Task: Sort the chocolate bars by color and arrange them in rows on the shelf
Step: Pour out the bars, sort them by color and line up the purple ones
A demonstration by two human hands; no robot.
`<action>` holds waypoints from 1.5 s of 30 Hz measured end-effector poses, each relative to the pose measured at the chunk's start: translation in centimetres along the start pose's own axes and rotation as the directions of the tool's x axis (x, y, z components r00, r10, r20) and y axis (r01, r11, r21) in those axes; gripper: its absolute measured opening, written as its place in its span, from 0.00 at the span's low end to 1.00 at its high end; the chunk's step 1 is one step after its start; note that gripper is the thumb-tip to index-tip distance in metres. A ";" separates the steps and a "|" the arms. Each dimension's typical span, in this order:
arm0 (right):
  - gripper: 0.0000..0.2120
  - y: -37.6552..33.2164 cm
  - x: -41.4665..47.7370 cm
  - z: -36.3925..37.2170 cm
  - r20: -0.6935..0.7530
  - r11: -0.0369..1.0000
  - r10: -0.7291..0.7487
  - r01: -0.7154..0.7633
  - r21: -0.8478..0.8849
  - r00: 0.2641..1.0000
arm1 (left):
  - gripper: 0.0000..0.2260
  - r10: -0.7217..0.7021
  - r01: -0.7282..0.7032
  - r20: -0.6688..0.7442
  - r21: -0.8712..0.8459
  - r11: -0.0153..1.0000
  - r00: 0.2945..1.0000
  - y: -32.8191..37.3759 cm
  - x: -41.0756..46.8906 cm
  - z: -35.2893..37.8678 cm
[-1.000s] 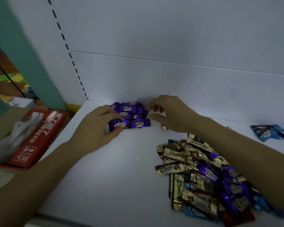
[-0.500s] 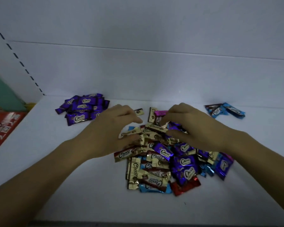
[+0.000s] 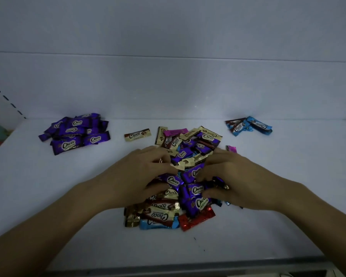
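Centrally, mixed pile (image 3: 188, 148) of chocolate bars on the white shelf (image 3: 68, 196) — gold, purple, brown, blue, red and pink wrappers overlapping, long axes pointing every way.

- Purple stack (image 3: 74, 134): well to the left of the pile, toward the back wall. Bars overlap, and their long axes run mostly left to right, right ends tipped slightly toward the wall.
- Lone gold bar (image 3: 137, 134): just left of the pile's far edge, apart from it, flat, long axis left to right, label readable upright.
- Blue bars (image 3: 250, 125): a small group well to the right of the pile by the wall, fanned out at differing angles.
- Pink bar (image 3: 232, 148): just right of the pile, partly hidden behind the right hand.
- Red bar (image 3: 197, 218): at the pile's near edge, long axis left to right, right end angled away.
- Left hand (image 3: 136, 176): on the pile's left side, fingers bent down among the bars — whether it holds one cannot be told.
- Right hand (image 3: 242, 180): on the pile's right side, fingers curled over purple bars; grasp likewise unclear.
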State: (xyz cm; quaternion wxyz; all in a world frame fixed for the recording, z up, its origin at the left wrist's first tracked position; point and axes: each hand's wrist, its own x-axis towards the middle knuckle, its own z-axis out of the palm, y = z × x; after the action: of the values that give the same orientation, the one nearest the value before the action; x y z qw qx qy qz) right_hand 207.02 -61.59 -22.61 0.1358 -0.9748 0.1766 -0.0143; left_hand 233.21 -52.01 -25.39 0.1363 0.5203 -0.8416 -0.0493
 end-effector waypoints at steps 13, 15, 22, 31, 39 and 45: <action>0.10 -0.3 -0.3 -0.2 -0.033 0.992 0.082 -0.078 0.103 0.996 | 0.14 -0.071 0.071 -0.059 0.003 0.997 0.996 1.1 -0.3 -0.2; 0.10 -0.4 -0.3 -0.2 -0.032 0.978 0.114 -0.106 0.177 0.993 | 0.13 -0.066 0.066 -0.102 0.001 0.998 0.993 1.3 -0.6 -0.3; 0.08 -1.2 1.7 -1.0 -0.054 0.858 0.206 -0.154 0.490 0.977 | 0.16 -0.125 0.115 -0.178 -0.064 0.991 0.976 0.0 -2.8 -1.5; 0.04 -2.5 11.2 -0.9 -0.081 0.777 0.186 -0.096 0.622 0.979 | 0.11 -0.290 0.274 -0.356 -0.097 0.957 0.888 -4.9 -9.3 -4.9; 0.03 -5.1 25.2 0.9 -0.181 0.829 0.227 -0.092 0.552 0.957 | 0.17 -0.443 0.451 -0.514 -0.119 0.885 0.734 -13.1 -12.6 -5.8; 0.02 -6.4 31.3 2.1 -0.248 0.889 0.242 -0.112 0.443 0.938 | 0.14 -0.433 0.465 -0.482 -0.058 0.883 0.762 -16.4 -13.1 -4.5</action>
State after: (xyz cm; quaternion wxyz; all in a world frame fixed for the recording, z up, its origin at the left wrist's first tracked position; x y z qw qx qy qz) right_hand 238.70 -66.17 -23.54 0.3162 -0.8882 0.2767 -0.1857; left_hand 254.11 -47.47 -27.13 0.3083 0.7061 -0.6327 0.0778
